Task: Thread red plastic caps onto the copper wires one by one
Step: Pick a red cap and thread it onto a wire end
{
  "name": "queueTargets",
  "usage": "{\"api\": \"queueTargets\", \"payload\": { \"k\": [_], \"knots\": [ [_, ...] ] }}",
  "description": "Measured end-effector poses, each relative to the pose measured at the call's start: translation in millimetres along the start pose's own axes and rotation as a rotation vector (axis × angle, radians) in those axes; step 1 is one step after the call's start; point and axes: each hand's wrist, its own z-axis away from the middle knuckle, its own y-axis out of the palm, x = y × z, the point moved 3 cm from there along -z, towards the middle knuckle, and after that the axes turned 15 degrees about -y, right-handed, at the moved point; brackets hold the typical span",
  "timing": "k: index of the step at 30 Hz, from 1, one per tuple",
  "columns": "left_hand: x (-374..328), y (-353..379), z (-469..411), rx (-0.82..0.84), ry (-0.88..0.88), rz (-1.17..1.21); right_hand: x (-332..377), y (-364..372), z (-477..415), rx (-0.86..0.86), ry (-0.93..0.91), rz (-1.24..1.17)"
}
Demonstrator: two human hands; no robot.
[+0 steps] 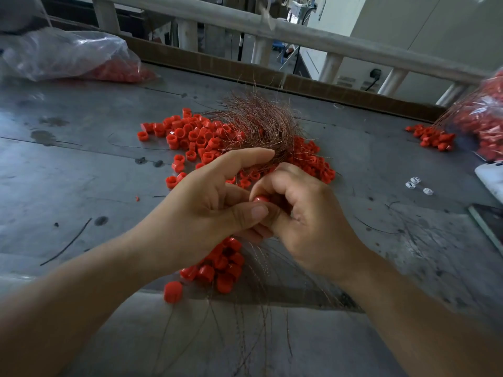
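Several threaded caps (pixel 223 265) hang low centre, just below hands, on thin strands. Left hand (pixel 201 210) curled round copper wires (pixel 258 123), thumb against red cap (pixel 261 199). Right hand (pixel 307 216) pinches same cap, mid-frame. Beyond, wires fan over loose caps (pixel 187 137) on table (pixel 81 172). Risk: fine wire tip buckles or misses hole under push; neighbouring strand slips in too, two wires in one cap.

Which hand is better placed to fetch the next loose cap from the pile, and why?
Right, probably. The right hand pinches only one red cap, with the pile of loose caps just beyond its knuckles; the left hand grips the copper wires, so it is not free.
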Motion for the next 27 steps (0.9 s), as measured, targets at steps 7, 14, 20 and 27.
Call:
{"api": "queueTargets", "payload": {
  "k": [7,14,20,27],
  "knots": [
    [1.8,-5.2,-3.8,-0.008,-0.079,0.07,-5.3,-1.4,0.1,-0.069,0.007,0.056],
    [-5.1,-19.4,-7.4,-0.132,-0.018,0.213,-8.8,-11.1,-0.9,-0.035,0.125,-0.026],
    [-8.2,-27.9,-7.1,-0.202,-0.027,0.204,-13.7,-21.7,0.2,-0.064,0.117,0.108],
    [-8.6,-39.0,-4.9,-0.306,-0.157,-0.241,-18.0,-23.6,-0.9,0.078,0.114,0.21]
  ]
}}
